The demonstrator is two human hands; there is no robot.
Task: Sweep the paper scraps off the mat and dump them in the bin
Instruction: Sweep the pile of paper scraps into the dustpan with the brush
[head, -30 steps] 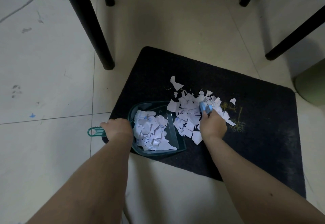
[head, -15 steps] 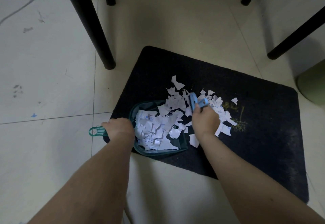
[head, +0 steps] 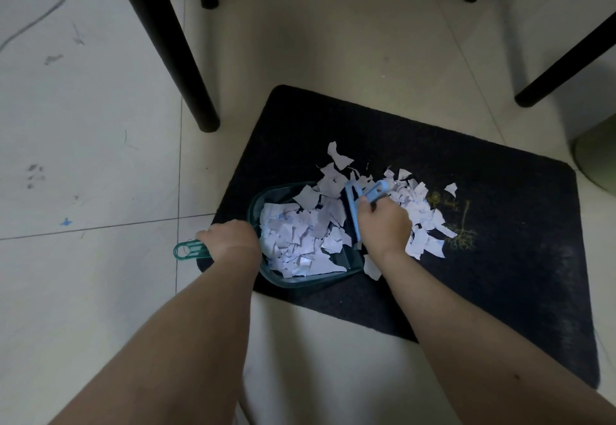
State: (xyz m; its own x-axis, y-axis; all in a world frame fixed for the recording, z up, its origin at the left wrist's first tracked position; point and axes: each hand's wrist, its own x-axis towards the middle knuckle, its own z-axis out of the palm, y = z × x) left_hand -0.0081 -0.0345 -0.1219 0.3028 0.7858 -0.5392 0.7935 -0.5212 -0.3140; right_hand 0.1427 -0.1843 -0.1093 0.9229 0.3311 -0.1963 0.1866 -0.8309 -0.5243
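A black mat (head: 500, 258) lies on the tiled floor. On its left edge sits a teal dustpan (head: 306, 283) heaped with white paper scraps (head: 300, 241). My left hand (head: 230, 239) grips the dustpan's handle (head: 188, 251). My right hand (head: 383, 228) grips a light blue hand brush (head: 355, 204), whose head stands at the dustpan's mouth. More scraps (head: 420, 221) lie on the mat to the right of the brush, and one piece (head: 371, 266) lies just outside the pan's lip.
Dark furniture legs (head: 173, 57) (head: 566, 61) stand on the floor behind the mat on both sides. A pale green bin (head: 598, 157) shows at the right edge. A grey cable (head: 43, 14) runs across the far left floor.
My right hand has drawn the brush leftward to the pan's mouth, pushing more scraps into the dustpan. The pile on the mat has shrunk. My left hand has held still.
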